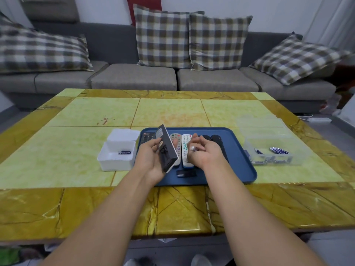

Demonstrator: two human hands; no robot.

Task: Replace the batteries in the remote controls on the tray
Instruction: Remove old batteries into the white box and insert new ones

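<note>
The remote (166, 148), its back open, is gripped in the left hand (151, 160) above the tray (240, 166), tilted with its long axis running away from the person, while the right hand (203, 152) just beside it pinches a battery (193, 148) pointing leftward toward the compartment.

A tray (240, 150) sits on a table (96, 116), remote controls (186, 148) lying side by side in it. A box (107, 162) stands just left, a clear bin (269, 158) of batteries (279, 150) right. A sofa (134, 77) stands behind.
</note>
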